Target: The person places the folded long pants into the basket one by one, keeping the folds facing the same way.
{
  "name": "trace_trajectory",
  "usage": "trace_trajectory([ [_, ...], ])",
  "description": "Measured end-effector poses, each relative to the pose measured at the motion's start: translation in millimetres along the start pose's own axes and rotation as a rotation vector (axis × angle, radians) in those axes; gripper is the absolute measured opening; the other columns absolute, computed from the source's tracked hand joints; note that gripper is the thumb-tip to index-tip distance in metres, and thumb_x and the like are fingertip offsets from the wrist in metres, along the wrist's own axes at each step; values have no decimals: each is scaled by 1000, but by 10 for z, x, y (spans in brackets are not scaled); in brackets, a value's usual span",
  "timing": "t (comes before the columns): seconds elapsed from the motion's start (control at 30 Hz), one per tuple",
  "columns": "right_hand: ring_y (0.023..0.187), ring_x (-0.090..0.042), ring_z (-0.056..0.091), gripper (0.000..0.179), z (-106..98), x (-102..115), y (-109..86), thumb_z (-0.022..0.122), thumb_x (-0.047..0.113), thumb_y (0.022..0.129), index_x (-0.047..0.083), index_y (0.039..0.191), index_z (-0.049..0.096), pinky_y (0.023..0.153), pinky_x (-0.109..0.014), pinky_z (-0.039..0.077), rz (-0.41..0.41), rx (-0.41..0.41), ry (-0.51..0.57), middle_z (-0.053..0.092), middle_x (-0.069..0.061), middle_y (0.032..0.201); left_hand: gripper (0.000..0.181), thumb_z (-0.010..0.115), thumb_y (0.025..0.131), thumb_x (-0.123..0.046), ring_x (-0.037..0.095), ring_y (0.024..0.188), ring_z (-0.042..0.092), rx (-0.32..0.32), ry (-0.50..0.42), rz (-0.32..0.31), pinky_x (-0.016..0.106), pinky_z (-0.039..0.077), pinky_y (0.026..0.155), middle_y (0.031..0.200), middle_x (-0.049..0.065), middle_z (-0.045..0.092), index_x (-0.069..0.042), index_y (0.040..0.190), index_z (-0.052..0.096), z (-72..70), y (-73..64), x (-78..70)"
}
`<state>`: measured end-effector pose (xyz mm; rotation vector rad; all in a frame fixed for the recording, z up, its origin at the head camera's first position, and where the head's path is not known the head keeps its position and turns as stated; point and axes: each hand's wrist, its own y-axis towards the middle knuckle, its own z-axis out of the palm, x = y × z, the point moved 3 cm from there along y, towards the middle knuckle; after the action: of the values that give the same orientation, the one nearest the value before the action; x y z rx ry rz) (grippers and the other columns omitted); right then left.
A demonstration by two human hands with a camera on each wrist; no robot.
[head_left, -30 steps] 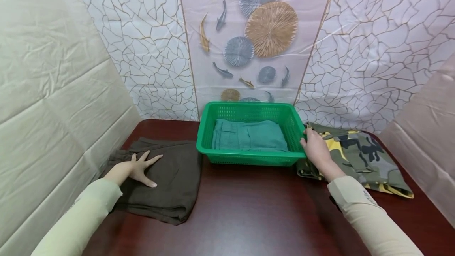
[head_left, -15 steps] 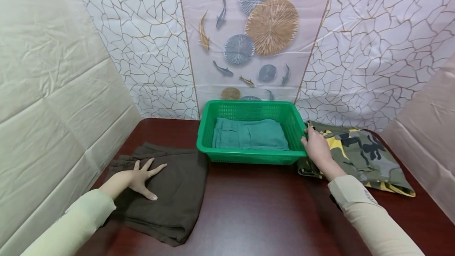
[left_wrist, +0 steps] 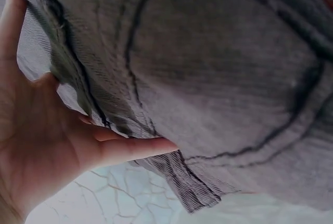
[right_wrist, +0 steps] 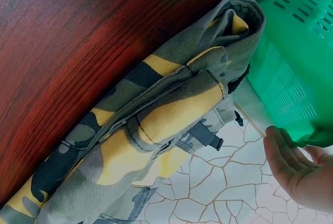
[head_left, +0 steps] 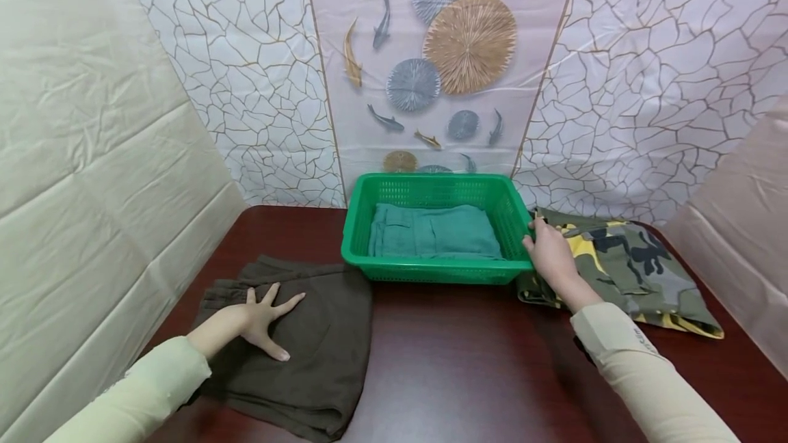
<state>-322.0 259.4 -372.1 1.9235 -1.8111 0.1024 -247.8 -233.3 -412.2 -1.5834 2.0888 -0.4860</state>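
Observation:
Folded dark brown trousers (head_left: 329, 354) lie at the left of the table, the gathered waistband toward the back left. My left hand (head_left: 261, 323) rests on them with its fingers spread wide; in the left wrist view the thumb and fingers lie against the seamed brown cloth (left_wrist: 223, 78). At the back middle stands a green plastic basket (head_left: 440, 272), and inside it lies a folded teal garment (head_left: 437, 232). My right hand (head_left: 550, 255) grips the basket's right rim, fingers outside; the right wrist view shows the hand (right_wrist: 307, 177) at the rim.
Folded camouflage trousers (head_left: 640, 272) in grey, green and yellow lie right of the basket, under my right forearm. The dark red wooden table (head_left: 455, 354) ends at a patterned cloth wall (head_left: 271, 87) behind. Pale cloth walls (head_left: 80, 238) close in both sides.
The brown trousers have slid to the right and toward the table's front, together with my left hand. My right hand and the basket stay almost where they were.

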Motion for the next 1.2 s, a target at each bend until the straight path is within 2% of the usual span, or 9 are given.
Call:
trace_trajectory([
  [0.3,75,-38,60,32,-26,-4,9,49,7,96,-14,119,50,57,-42,46,-6,-30,3,56,-36,114,114,78,65,-57,67,130,-4,-14,-5,48,76,33,89,154,30,-1,-23,153,13,34,37,-328],
  [0.53,80,-40,59,33,-41,-16,18,48,8,96,-14,121,49,59,-42,46,3,-10,-5,55,-35,118,115,79,63,-59,68,130,5,-29,60,9,69,40,89,154,30,4,-25,152,15,56,110,-633],
  [0.73,72,-35,58,35,-62,-12,12,48,8,96,-14,123,49,54,-37,43,14,3,-11,55,-34,119,112,76,64,-62,68,128,13,-73,76,34,63,45,87,153,31,9,-25,152,17,82,146,-778],
  [0.83,61,-27,53,36,-58,-6,13,48,8,97,-14,125,48,51,-33,39,17,15,-6,54,-34,119,104,73,68,-63,66,129,15,-92,45,79,65,41,91,154,29,12,-27,151,22,63,129,-722],
  [0.9,57,-23,50,36,-45,-3,14,48,8,97,-14,125,48,50,-32,37,14,25,-3,54,-35,119,98,70,72,-61,63,132,15,-80,4,152,68,35,96,154,28,12,-26,151,24,26,103,-622],
  [1.0,54,-20,47,36,-21,5,15,47,9,97,-13,126,47,49,-31,36,13,39,1,54,-35,119,89,70,77,-53,54,138,13,-40,-75,277,68,26,103,155,25,13,-24,150,28,-50,45,-396],
  [1.07,53,-20,47,36,-8,8,15,47,9,97,-13,125,47,49,-31,36,14,41,0,55,-34,119,87,73,76,-46,50,140,13,-34,-93,352,68,24,105,155,24,14,-23,149,31,-97,2,-222],
  [1.13,54,-20,48,36,-3,12,13,47,9,97,-13,125,48,50,-31,36,17,41,-1,55,-34,119,89,78,73,-41,49,141,8,-40,-92,393,70,21,105,155,24,14,-23,148,34,-121,-41,-48],
  [1.2,55,-20,48,36,-6,19,11,47,9,97,-13,125,47,50,-31,37,15,45,1,54,-34,120,94,81,66,-40,51,141,1,-49,-79,382,71,14,106,156,23,11,-26,147,35,-118,-81,119],
])
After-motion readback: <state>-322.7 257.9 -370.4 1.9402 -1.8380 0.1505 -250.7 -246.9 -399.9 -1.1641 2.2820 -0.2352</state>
